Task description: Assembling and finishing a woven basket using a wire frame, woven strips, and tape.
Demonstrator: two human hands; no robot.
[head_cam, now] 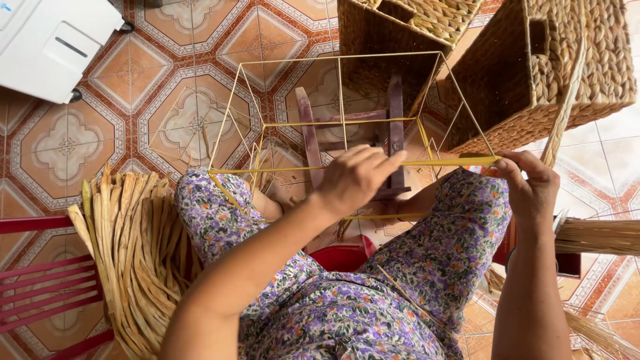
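Head view, frame: a yellow wire frame (340, 113), box-shaped, rests across the person's knees above the tiled floor (167, 87), its near rail level with both hands.
Left hand: the left hand (357, 179) lies over the middle of the near rail, fingers curled loosely down on it; the grip looks closed around the rail.
Right hand: the right hand (530, 187) pinches the rail's right corner together with a flat dried fibre strip (563, 113) that runs up and away, fingers tight on both.
Beneath: a small purple stool (393, 127) shows through the frame.
Left side: a bundle of dried fibre strips (133, 260) lies beside the knee.
Top right: two woven baskets (533, 67) stand on the floor.
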